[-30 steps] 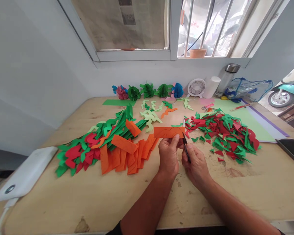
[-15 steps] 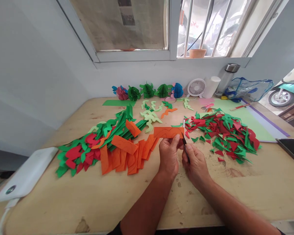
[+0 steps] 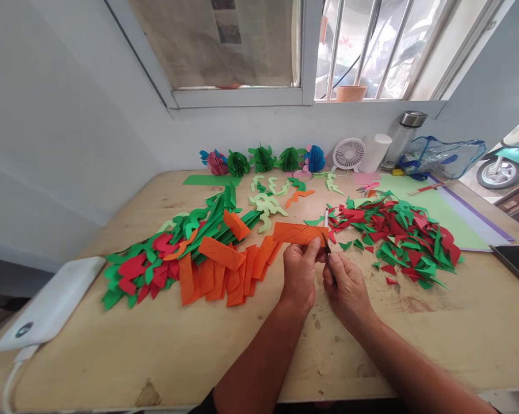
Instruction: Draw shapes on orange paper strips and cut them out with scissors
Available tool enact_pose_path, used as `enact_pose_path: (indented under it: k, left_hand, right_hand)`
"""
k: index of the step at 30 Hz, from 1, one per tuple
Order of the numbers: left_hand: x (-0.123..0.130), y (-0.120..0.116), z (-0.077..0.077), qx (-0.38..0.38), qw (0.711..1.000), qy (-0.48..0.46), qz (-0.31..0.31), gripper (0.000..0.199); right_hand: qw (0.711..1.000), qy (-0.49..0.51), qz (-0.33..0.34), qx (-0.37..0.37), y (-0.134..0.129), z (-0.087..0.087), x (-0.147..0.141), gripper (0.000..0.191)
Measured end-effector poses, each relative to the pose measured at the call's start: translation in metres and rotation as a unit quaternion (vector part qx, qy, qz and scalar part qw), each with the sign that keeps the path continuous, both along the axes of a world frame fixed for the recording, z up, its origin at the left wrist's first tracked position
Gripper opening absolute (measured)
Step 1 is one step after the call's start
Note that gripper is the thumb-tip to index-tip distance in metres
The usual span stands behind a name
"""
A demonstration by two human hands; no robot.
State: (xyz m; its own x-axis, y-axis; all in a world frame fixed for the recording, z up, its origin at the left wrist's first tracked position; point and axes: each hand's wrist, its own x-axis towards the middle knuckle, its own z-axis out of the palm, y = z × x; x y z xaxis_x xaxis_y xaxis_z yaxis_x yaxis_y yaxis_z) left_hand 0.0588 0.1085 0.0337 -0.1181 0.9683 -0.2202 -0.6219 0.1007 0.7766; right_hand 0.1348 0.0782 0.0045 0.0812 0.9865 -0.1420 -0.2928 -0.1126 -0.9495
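My left hand (image 3: 301, 269) pinches the lower edge of an orange paper strip (image 3: 294, 232), which carries drawn wavy lines. In my right hand (image 3: 347, 286) is a pair of dark scissors (image 3: 327, 248), their blades at the strip's right end; the handles are mostly hidden by my fingers. Left of my hands lie folded orange paper pieces (image 3: 218, 254) with similar drawn lines. Beyond them is a heap of green paper strips (image 3: 221, 215) and red cut shapes (image 3: 133, 267). A white pen (image 3: 326, 217) lies just behind the scissors.
Red and green paper scraps (image 3: 408, 236) are piled on the right. Paper honeycomb figures (image 3: 262, 158) line the wall beside a small fan (image 3: 349, 154) and a glass bottle (image 3: 404, 141). A white power bank (image 3: 52, 302) sits left, a phone (image 3: 516, 261) right.
The scissor blades have shifted slightly against the orange strip's right end. The whole view has moved a little; both hands keep their holds.
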Motion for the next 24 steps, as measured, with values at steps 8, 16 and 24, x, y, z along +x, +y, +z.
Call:
enact_pose_path:
  k: [8,16,24]
  left_hand:
    - [0.0005,-0.0006,0.0012,-0.008,1.0,0.01,0.009,0.022]
    - [0.0008,-0.0007,0.0005,0.001,1.0,0.013,0.008,0.022]
    - [0.0006,-0.0007,0.0007,-0.004,1.0,0.004,0.01,0.024]
  right_hand:
    - [1.0,0.022,0.006,0.001,0.0005,-0.0021,0.0006,0.041]
    - [0.999,0.041,0.011,-0.005,0.0006,-0.0037,0.0003,0.041]
    - [0.999,0.041,0.007,-0.015,-0.0001,-0.0017,-0.0005,0.043]
